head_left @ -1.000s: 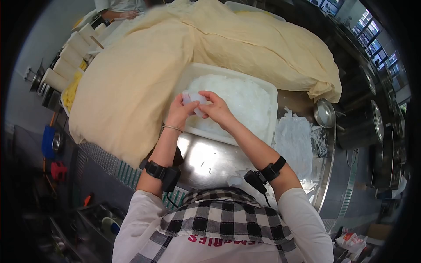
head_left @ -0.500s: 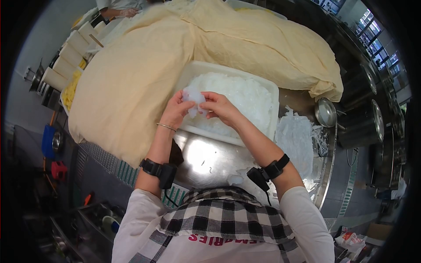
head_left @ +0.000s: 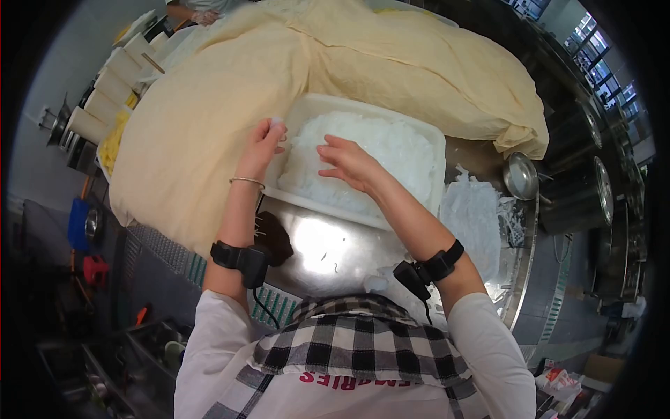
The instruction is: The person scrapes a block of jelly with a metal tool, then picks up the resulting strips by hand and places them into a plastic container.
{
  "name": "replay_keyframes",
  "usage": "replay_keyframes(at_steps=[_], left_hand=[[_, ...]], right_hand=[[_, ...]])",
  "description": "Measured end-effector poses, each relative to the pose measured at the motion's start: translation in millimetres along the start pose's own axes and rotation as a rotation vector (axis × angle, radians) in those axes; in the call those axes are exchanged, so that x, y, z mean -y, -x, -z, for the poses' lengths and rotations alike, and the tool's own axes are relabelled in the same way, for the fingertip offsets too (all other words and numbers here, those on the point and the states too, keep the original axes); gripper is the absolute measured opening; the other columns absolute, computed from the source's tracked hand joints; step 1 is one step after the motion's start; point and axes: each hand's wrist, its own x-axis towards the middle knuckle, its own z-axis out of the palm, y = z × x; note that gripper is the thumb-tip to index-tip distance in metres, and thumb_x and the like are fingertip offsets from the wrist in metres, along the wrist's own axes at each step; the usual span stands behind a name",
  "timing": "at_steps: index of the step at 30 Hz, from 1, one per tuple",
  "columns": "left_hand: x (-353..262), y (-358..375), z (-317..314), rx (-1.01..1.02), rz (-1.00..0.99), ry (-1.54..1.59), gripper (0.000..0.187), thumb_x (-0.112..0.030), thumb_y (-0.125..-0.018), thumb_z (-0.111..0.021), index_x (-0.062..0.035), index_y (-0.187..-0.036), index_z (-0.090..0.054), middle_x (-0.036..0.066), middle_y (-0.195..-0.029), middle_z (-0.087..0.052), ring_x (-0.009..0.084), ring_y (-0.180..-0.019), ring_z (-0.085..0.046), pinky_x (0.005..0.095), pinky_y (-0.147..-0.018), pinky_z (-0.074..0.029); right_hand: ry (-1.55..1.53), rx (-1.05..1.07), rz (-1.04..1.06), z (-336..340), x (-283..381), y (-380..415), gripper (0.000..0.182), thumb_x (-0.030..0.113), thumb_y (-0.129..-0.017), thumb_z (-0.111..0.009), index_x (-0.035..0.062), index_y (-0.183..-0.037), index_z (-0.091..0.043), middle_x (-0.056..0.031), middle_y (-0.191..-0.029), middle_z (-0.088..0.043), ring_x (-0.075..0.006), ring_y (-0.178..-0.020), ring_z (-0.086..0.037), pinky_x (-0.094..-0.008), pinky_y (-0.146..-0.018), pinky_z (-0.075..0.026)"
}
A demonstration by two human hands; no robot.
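My left hand (head_left: 262, 148) is closed at the left rim of a white plastic tub, pinching a small pale, translucent piece (head_left: 277, 122) whose tip shows between thumb and fingers. Over the tub, my right hand (head_left: 347, 160) is open with its fingers spread and nothing in them. White, wet-looking translucent shreds (head_left: 391, 150) fill the tub (head_left: 438, 157) in a heap. The tub stands on a steel table (head_left: 317, 244) in front of me.
Large cream cloths (head_left: 209, 126) cover bulky mounds left and behind. On the right lie a flat whitish slab in a clear wrap (head_left: 471, 223) and a metal ladle or pan (head_left: 520, 178). Tall pots (head_left: 576, 199) stand beyond. A co-worker's hand (head_left: 204, 17) shows at the top.
My hands have come apart: the left moved left and up to the tub's edge with a pale piece, while the right has let go and opened over the shreds.
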Motion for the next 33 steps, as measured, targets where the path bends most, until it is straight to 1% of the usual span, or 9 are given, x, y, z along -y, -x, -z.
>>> replay_keyframes(at_steps=[3, 10, 13, 18, 20, 21, 23, 25, 33], left_hand=[[-23, 11, -4, 0.017, -0.043, -0.023, 0.021, -0.026, -0.082, -0.049, -0.0077, -0.092, -0.052, 0.002, -0.087, -0.055, 0.0104, -0.08, -0.052, 0.0263, -0.068, -0.043], [-36, 85, -60, 0.53, -0.049, 0.132, 0.018, -0.019, -0.085, -0.044, -0.0023, -0.085, -0.051, 0.008, -0.085, -0.055, 0.0139, -0.08, -0.052, 0.0274, -0.068, -0.043], [0, 129, -94, 0.804, 0.178, 0.105, 0.015, -0.016, -0.083, -0.046, -0.0021, -0.081, -0.051, 0.008, -0.08, -0.055, 0.0136, -0.073, -0.052, 0.0258, -0.067, -0.043], [122, 174, -125, 0.979, 0.363, -0.204, 0.02, -0.021, -0.077, -0.057, -0.0021, -0.08, -0.052, 0.005, -0.076, -0.055, 0.0133, -0.065, -0.052, 0.0241, -0.06, -0.043], [146, 187, -135, 0.659, -0.138, -0.635, 0.029, -0.025, -0.069, -0.064, -0.0026, -0.083, -0.052, 0.009, -0.08, -0.053, 0.0212, -0.067, -0.052, 0.0289, -0.059, -0.043], [146, 192, -140, 0.688, -0.147, -0.627, 0.029, -0.025, -0.069, -0.064, -0.0026, -0.083, -0.052, 0.009, -0.08, -0.053, 0.0212, -0.067, -0.052, 0.0289, -0.059, -0.043], [145, 202, -150, 0.657, -0.377, -0.818, 0.039, -0.026, -0.061, -0.068, -0.0037, -0.088, -0.05, 0.012, -0.086, -0.049, 0.0284, -0.074, -0.05, 0.0339, -0.062, -0.043], [144, 210, -163, 0.722, -0.358, -0.853, 0.042, -0.024, -0.059, -0.069, -0.0053, -0.091, -0.05, 0.012, -0.092, -0.047, 0.0289, -0.083, -0.048, 0.036, -0.065, -0.043], [147, 213, -193, 0.741, -0.654, -0.922, 0.03, -0.006, -0.062, -0.058, -0.0114, -0.091, -0.054, 0.007, -0.089, -0.048, 0.0266, -0.083, -0.047, 0.0349, -0.064, -0.044]], right_hand=[[0.204, 0.076, 0.109, 0, 33, 27, 0.061, 0.021, -0.08, -0.053, 0.0011, -0.128, -0.022, -0.0153, -0.126, -0.031, -0.0217, -0.117, -0.03, -0.0362, -0.082, -0.041], [0.17, 0.196, 0.108, 71, 1, 136, 0.037, 0.018, -0.083, -0.048, 0.0001, -0.115, -0.042, -0.0106, -0.103, -0.053, -0.018, -0.085, -0.055, -0.0268, -0.069, -0.047], [0.151, -0.014, 0.034, 125, -31, 210, 0.034, 0.018, -0.083, -0.049, 0.0005, -0.112, -0.045, -0.0099, -0.099, -0.054, -0.0164, -0.081, -0.056, -0.0258, -0.068, -0.047], [0.159, -0.839, -0.095, 222, -112, 324, 0.03, 0.016, -0.078, -0.054, 0.0013, -0.104, -0.051, -0.0078, -0.088, -0.058, -0.0149, -0.077, -0.056, -0.0248, -0.063, -0.047], [0.532, -1.113, -0.173, 258, -167, 370, 0.035, 0.018, -0.073, -0.059, 0.0001, -0.102, -0.052, -0.011, -0.086, -0.059, -0.0173, -0.076, -0.056, -0.0272, -0.064, -0.046], [0.877, -1.207, -0.209, 274, -196, 389, 0.038, 0.02, -0.071, -0.062, -0.0007, -0.1, -0.053, -0.0133, -0.085, -0.059, -0.0194, -0.076, -0.057, -0.0289, -0.065, -0.046], [0.993, -1.312, -0.313, 280, -226, 415, 0.047, 0.027, -0.066, -0.065, 0.0007, -0.102, -0.053, -0.0179, -0.086, -0.058, -0.0284, -0.081, -0.057, -0.034, -0.072, -0.043], [0.923, -1.281, -0.426, 276, -237, 418, 0.054, 0.034, -0.066, -0.063, 0.0071, -0.111, -0.049, -0.0194, -0.095, -0.055, -0.0319, -0.089, -0.053, -0.0374, -0.075, -0.043], [1.085, -1.056, -0.202, 227, -209, 356, 0.049, 0.03, -0.068, -0.06, 0.0154, -0.112, -0.044, -0.0144, -0.101, -0.048, -0.0313, -0.087, -0.052, -0.0411, -0.07, -0.043]])
